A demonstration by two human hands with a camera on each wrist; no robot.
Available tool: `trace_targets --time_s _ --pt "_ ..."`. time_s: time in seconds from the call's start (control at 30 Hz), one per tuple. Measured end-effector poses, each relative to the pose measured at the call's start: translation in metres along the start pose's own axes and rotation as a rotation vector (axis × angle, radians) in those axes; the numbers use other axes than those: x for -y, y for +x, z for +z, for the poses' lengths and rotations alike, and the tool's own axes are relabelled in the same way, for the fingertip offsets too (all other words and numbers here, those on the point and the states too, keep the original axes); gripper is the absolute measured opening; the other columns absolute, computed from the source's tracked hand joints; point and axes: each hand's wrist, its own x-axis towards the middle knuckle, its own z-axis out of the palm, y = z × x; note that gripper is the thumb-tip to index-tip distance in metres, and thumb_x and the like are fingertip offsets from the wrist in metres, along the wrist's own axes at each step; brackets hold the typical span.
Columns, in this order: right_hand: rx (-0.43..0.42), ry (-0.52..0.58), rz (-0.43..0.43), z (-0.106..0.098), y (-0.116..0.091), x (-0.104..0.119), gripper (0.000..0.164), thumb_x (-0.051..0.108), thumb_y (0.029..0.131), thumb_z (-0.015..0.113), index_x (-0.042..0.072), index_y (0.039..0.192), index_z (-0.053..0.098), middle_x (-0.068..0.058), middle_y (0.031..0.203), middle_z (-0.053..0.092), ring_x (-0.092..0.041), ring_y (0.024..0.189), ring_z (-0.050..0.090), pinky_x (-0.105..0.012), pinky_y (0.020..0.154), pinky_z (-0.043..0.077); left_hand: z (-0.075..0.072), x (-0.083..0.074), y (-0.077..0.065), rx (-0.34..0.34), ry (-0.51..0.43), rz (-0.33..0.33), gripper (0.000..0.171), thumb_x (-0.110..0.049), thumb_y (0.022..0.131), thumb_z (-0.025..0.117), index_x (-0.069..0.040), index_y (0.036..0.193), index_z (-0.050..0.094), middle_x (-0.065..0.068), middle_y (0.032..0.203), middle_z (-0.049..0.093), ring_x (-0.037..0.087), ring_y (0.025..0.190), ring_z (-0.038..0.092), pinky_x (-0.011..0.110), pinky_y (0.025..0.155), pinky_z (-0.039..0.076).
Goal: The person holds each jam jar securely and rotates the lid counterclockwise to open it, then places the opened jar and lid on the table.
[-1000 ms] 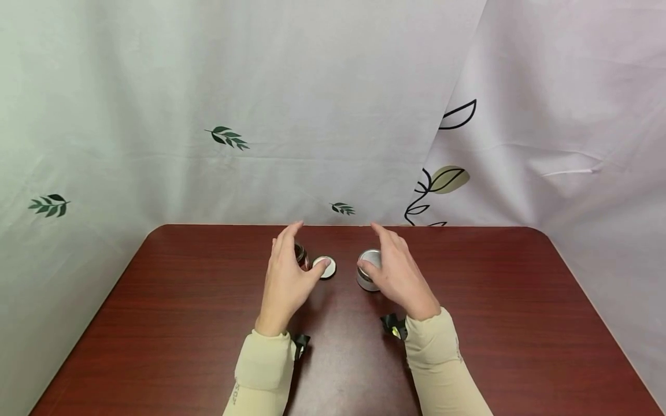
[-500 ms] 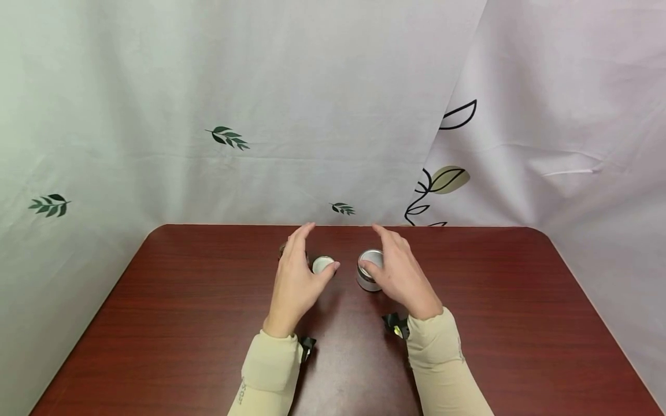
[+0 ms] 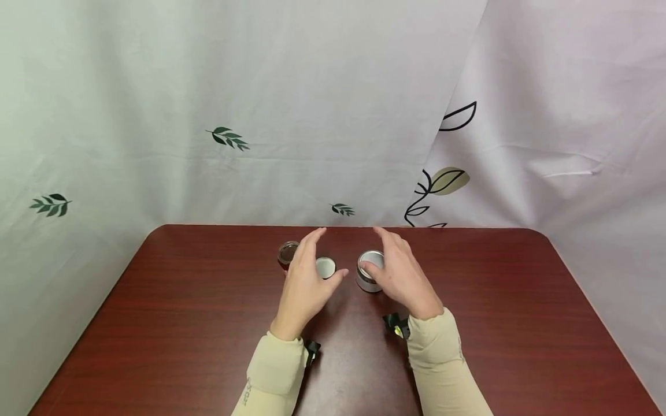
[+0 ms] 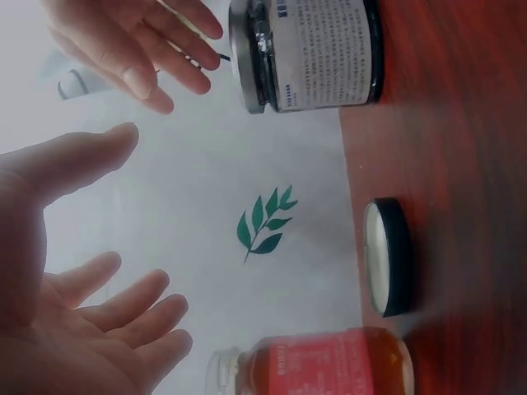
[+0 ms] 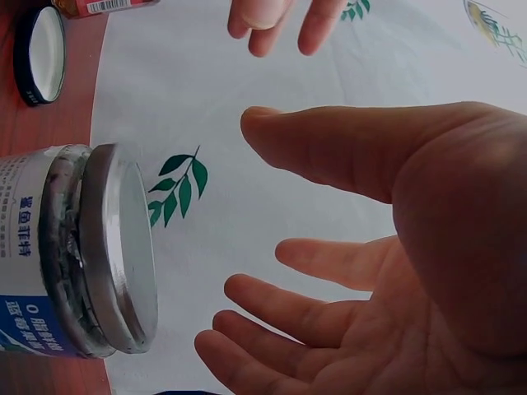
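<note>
My left hand (image 3: pixel 304 283) hovers with fingers spread, holding nothing, in front of a small round jar lid and an uncapped glass jar. That jar (image 4: pixel 317 366) has a red label and amber-brown sides, partly behind my hand in the head view. The lid (image 4: pixel 391 257), dark outside and white inside, lies upturned between the two jars. My right hand (image 3: pixel 403 277), also spread and holding nothing, is over the right side of a second jar (image 5: pixel 25 247) with a white and blue label. A silver lid (image 5: pixel 119 247) sits on top of it, slightly askew.
The jars stand on a reddish-brown wooden table (image 3: pixel 494 300) toward its far edge. Behind it hangs a white curtain (image 3: pixel 312 104) printed with leaves. A dark wrist device (image 3: pixel 396 326) shows at my right cuff.
My left hand has shifted to the right and slightly nearer, uncovering the mouth of the red-labelled jar. The right hand has barely moved, and the jars and lids stay in place.
</note>
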Motion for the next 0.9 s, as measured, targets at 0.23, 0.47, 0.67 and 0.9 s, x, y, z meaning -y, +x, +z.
trace_targets --time_s 0.23,0.47,0.67,0.9 --pt "0.010 -0.009 0.002 0.000 0.000 -0.001 0.072 0.019 0.091 0.073 -0.002 0.150 0.038 -0.024 0.147 0.044 -0.041 0.136 0.040 -0.052 0.105 0.041 0.006 0.000 -0.003 0.029 -0.002 0.028 0.086 -0.017 0.076 0.089 -0.008 0.149 0.043 0.008 0.149 0.047 0.022 0.137 0.044 0.044 0.109 0.040" --pt "0.017 -0.007 0.017 -0.001 0.000 -0.001 0.072 0.020 0.091 0.073 -0.002 0.150 0.038 -0.025 0.147 0.045 -0.041 0.136 0.040 -0.052 0.104 0.041 0.015 0.000 -0.005 0.074 -0.017 0.014 0.088 -0.015 0.075 0.089 -0.007 0.149 0.043 0.009 0.149 0.047 0.025 0.137 0.045 0.045 0.110 0.039" --pt "0.025 -0.004 0.030 -0.002 0.000 -0.003 0.072 0.022 0.092 0.072 -0.001 0.151 0.037 -0.024 0.148 0.043 -0.040 0.136 0.040 -0.052 0.104 0.041 0.024 0.000 -0.006 0.104 -0.004 0.007 0.095 -0.013 0.072 0.091 -0.008 0.151 0.039 0.010 0.149 0.046 0.027 0.136 0.046 0.044 0.109 0.039" --pt "0.028 -0.020 0.017 -0.002 0.000 -0.003 0.073 0.022 0.091 0.072 -0.001 0.151 0.038 -0.024 0.148 0.043 -0.040 0.136 0.040 -0.052 0.105 0.040 0.032 0.000 -0.009 0.130 0.015 -0.019 0.098 -0.016 0.071 0.092 -0.007 0.152 0.038 0.012 0.150 0.046 0.030 0.134 0.047 0.046 0.109 0.039"
